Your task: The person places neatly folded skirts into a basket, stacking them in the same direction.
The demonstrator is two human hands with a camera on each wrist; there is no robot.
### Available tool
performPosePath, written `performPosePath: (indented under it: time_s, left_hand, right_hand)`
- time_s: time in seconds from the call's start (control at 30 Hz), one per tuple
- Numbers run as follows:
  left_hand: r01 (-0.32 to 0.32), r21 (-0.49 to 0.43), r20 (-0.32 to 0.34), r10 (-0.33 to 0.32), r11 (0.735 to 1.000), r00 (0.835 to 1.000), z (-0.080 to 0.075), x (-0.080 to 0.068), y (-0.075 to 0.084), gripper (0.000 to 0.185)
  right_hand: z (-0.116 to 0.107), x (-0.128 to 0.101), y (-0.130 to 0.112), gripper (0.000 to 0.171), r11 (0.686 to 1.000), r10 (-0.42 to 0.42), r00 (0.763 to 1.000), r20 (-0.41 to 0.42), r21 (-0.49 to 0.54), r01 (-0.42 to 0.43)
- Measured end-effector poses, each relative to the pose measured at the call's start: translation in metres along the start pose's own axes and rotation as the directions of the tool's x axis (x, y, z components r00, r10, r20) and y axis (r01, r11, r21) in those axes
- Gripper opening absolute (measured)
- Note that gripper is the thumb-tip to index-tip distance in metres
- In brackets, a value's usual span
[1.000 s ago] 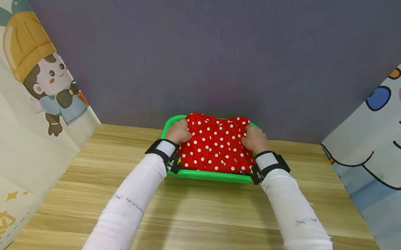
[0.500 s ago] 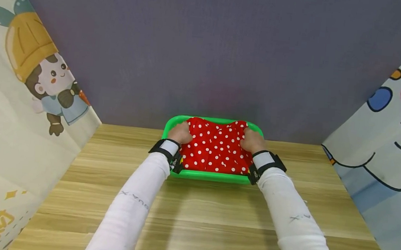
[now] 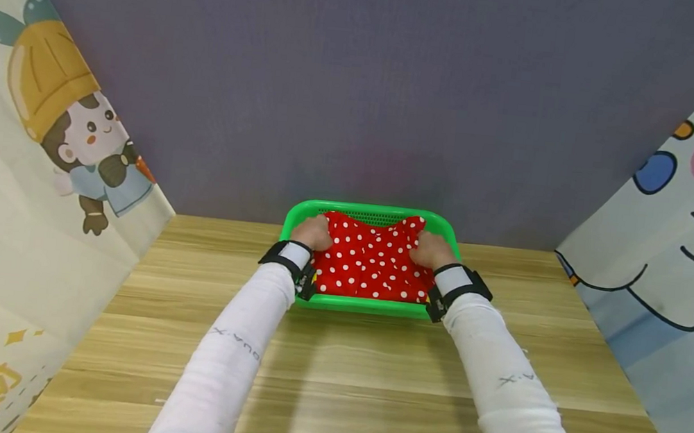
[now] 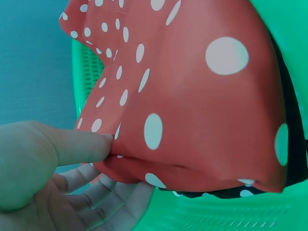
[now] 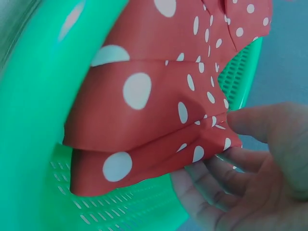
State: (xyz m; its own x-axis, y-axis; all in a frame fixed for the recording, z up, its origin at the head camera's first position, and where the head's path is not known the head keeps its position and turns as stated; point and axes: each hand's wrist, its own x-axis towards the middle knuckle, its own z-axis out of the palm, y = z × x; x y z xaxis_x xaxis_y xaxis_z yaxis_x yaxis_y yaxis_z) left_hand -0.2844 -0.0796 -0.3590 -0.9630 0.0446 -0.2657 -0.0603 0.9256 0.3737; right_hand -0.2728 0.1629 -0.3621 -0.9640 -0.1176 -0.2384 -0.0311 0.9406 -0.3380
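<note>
A red cloth with white polka dots [image 3: 373, 261], folded in layers, lies in a green plastic basket [image 3: 369, 307]. My left hand [image 3: 312, 233] pinches its left edge; in the left wrist view the thumb lies on top and the fingers [image 4: 120, 202] are underneath. On the opposite side my right hand [image 3: 433, 251] pinches the right edge in the same way, with its fingers [image 5: 202, 192] under the fabric. Beneath the red layers, black fabric [image 4: 294, 115] with white dots shows in the left wrist view. The basket's bottom is largely hidden by the cloth.
The basket stands at the back of a wooden table [image 3: 354, 398], close to a dark grey wall panel [image 3: 371, 93]. Cartoon-printed sheets border the table on the left [image 3: 38, 228] and right [image 3: 663, 261].
Both hands have lowered the cloth into the basket. Its far edge has come down and toward me, so the basket's back rim and perforated far wall now show. The right hand has shifted slightly inward.
</note>
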Motion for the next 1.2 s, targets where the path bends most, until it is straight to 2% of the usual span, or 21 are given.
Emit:
performPosePath:
  time_s: [0.17, 0.43, 0.53, 0.67, 0.8, 0.9, 1.03, 1.2]
  left_hand:
    - [-0.013, 0.0, 0.04, 0.013, 1.0, 0.999, 0.001, 0.001, -0.002, 0.043]
    - [-0.045, 0.008, 0.099, 0.044, 0.999, 0.994, 0.001, -0.001, -0.008, 0.019]
    - [-0.052, 0.008, 0.117, 0.05, 0.999, 0.992, 0.001, -0.003, -0.01, 0.024]
    - [-0.072, 0.003, 0.137, 0.071, 0.997, 0.988, -0.002, -0.005, -0.011, 0.033]
    - [-0.11, 0.008, 0.158, 0.108, 0.994, 0.981, -0.005, -0.007, -0.013, 0.027]
    - [-0.128, 0.001, 0.144, 0.127, 0.992, 0.981, -0.007, -0.01, -0.014, 0.02]
    - [-0.162, -0.003, 0.09, 0.162, 0.987, 0.983, -0.009, -0.014, -0.015, 0.019]
    - [-0.211, 0.005, 0.044, 0.21, 0.978, 0.977, -0.01, -0.021, -0.017, 0.03]
  right_hand:
    - [0.002, 0.0, 0.001, 0.051, 0.998, -0.027, 1.0, 0.016, -0.053, 0.028]
    - [0.004, -0.001, 0.005, 0.056, 0.994, -0.044, 0.996, 0.076, -0.099, 0.051]
    - [0.005, -0.001, 0.008, 0.056, 0.99, -0.07, 0.994, 0.086, -0.12, 0.08]
    - [0.005, -0.004, 0.013, 0.056, 0.993, -0.092, 0.993, 0.078, -0.067, 0.097]
    - [0.003, -0.009, 0.016, 0.055, 0.994, -0.112, 0.993, 0.023, -0.009, 0.112]
    - [0.003, -0.014, 0.018, 0.05, 0.989, -0.151, 0.986, -0.066, -0.006, 0.151]
    - [0.003, -0.019, 0.02, 0.042, 0.976, -0.218, 0.961, -0.168, -0.031, 0.216]
    - [0.004, -0.023, 0.022, 0.04, 0.956, -0.294, 0.93, -0.22, -0.091, 0.281]
